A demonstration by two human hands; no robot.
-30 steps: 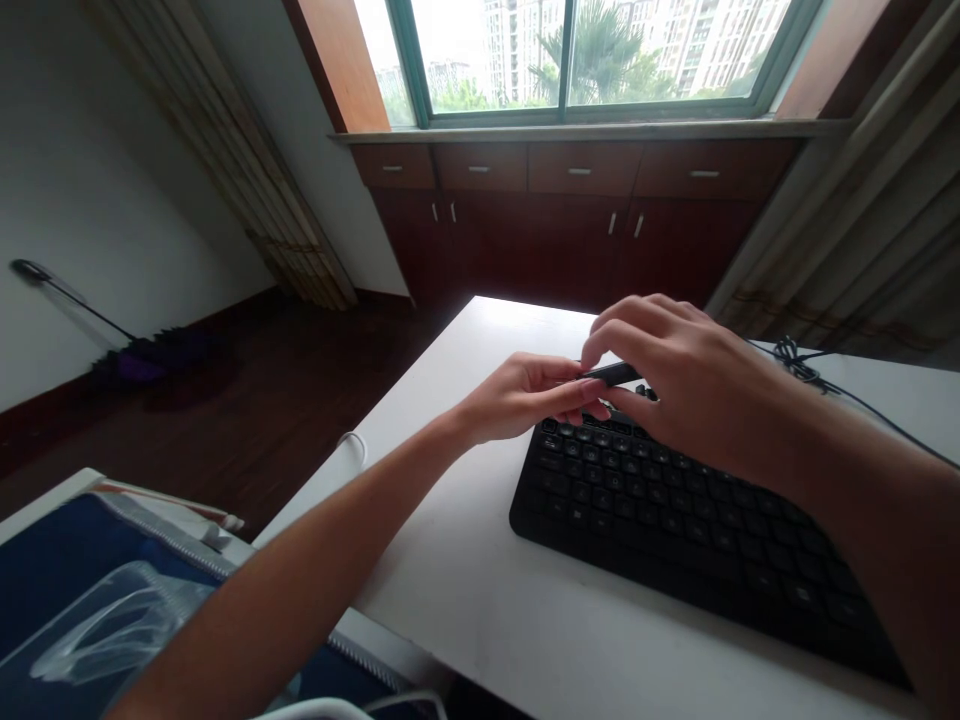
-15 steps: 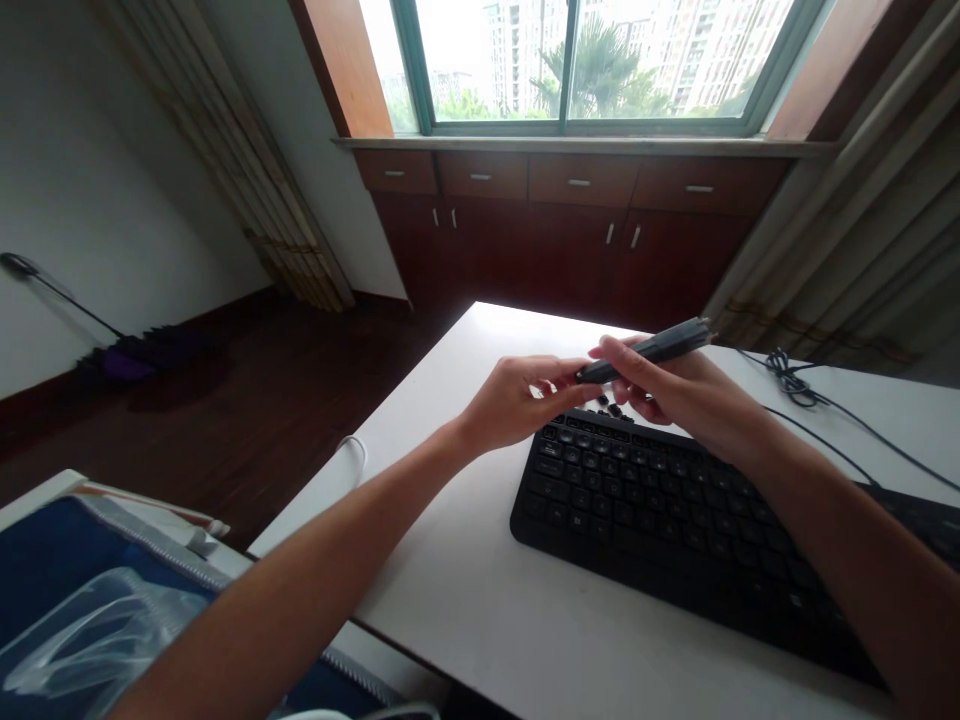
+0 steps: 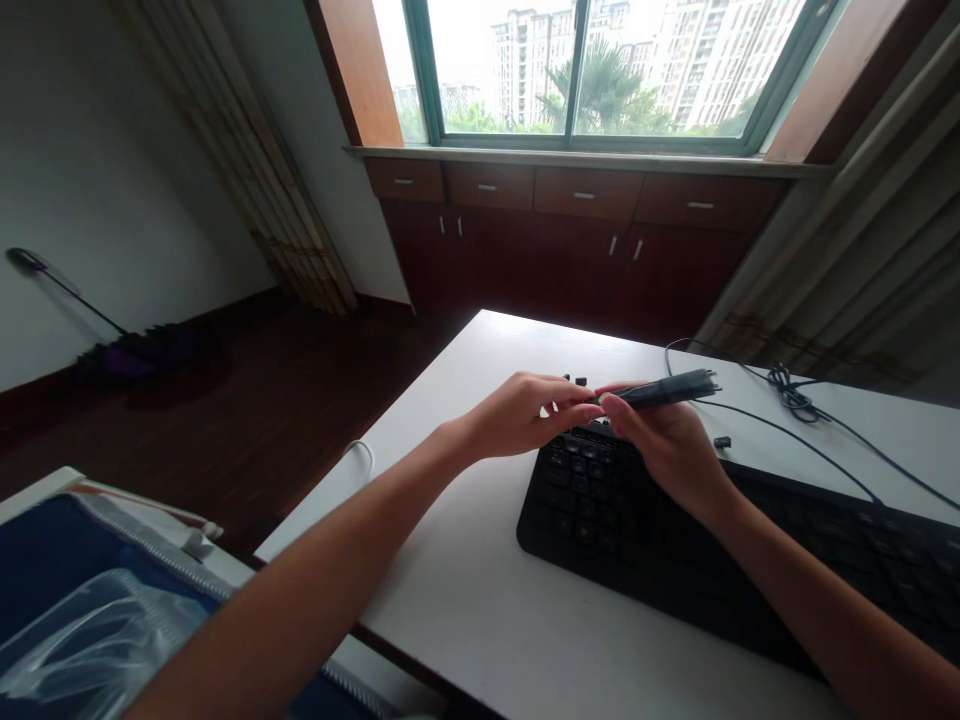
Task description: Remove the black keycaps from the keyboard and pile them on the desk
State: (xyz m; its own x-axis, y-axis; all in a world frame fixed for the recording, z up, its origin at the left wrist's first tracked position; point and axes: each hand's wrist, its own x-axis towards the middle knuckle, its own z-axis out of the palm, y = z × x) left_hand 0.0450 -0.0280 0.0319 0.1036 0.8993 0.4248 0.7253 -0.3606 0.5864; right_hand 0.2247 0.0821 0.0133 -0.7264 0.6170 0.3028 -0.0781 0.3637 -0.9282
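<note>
Daylight from a wide window (image 3: 600,70) falls on a row of dark wooden cabinets (image 3: 577,240) beneath the sill, and a white bench (image 3: 480,610) is seen in front of them, standing over a dark wooden floor (image 3: 225,400). On the bench a black keyboard (image 3: 645,540) is laid at a slant, its left end nearest the middle of the view. Above the far left corner of the keyboard a slim dark tool (image 3: 664,390), shaped like a pen, is held roughly level, clear of the bench. It is gripped by the right hand (image 3: 667,450), whose fingers (image 3: 622,412) are pressed together around its left part, while its right end projects free beyond the hand. The left end of the tool is met by the left hand (image 3: 525,415), whose fingers (image 3: 577,408) are pinched at the tip; whether something small is pinched between them cannot be told. A few small dark pieces (image 3: 579,381) are scattered on the bench just behind the hands, and another small dark piece (image 3: 721,441) lies near the keyboard's far edge, to the right of the tool. A black cable (image 3: 795,385) is run in loops across the far right of the bench. At the lower left a blue bag (image 3: 67,600) with clear plastic on it is seen, and a broom (image 3: 112,345) is leaned by the left wall.
</note>
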